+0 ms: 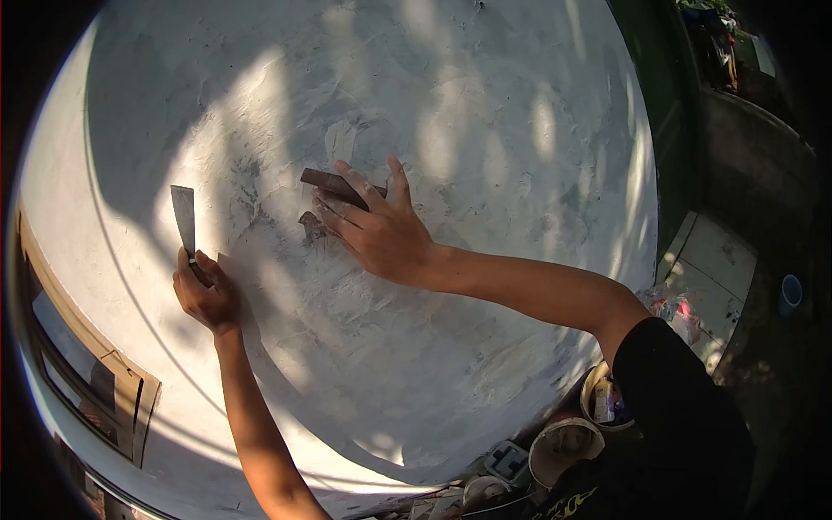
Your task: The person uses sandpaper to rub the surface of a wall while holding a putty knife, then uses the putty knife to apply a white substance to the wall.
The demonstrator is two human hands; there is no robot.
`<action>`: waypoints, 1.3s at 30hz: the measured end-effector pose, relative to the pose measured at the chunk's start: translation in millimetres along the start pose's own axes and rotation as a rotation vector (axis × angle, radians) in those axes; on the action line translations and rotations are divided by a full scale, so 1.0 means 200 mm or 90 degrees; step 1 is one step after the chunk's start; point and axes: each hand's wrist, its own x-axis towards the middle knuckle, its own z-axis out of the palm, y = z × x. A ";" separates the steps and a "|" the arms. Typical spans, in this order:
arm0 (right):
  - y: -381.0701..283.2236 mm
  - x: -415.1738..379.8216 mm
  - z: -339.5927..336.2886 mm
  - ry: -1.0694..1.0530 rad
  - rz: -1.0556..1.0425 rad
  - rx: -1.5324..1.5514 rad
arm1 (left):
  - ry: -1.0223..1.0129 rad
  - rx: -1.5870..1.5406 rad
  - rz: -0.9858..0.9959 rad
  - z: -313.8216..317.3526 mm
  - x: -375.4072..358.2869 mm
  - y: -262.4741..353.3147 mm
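My left hand [206,295] is closed around the handle of a putty knife [184,217], its flat metal blade pointing up in front of the wall. Under the spread fingers of my right hand [388,236] is a dark brown piece of sandpaper [326,180], pressed flat to the wall. A ragged brown edge also shows below those fingers. Whitish dust or filler marks the right fingertips. The white wall [485,347] has a rough, smeared surface with grey patches, and sunlight and shadow fall across it.
A wooden window frame [143,420] is at lower left. Along the wall's foot stand a bucket [568,468], a second container [592,414] with items inside and a grey plastic tray [508,462]. A plastic bag [680,319], pale tiles [715,260] and a blue cup [789,291] lie to the right.
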 end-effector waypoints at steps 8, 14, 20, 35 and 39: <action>-0.07 -0.40 0.06 0.010 -0.046 0.084 | -0.030 0.014 -0.033 -0.01 -0.01 0.00; -0.17 -0.47 0.04 -0.043 0.052 0.133 | -0.013 -0.007 -0.025 0.02 -0.02 -0.02; 0.08 -0.89 -0.02 -0.059 0.089 0.027 | -0.036 0.007 -0.040 0.00 -0.01 -0.02; 0.68 -0.34 -0.16 0.061 0.210 -0.138 | -0.012 0.009 -0.028 0.01 -0.02 -0.02; 0.66 -0.37 -0.16 0.033 0.233 -0.150 | -0.007 0.013 -0.026 0.01 -0.02 -0.01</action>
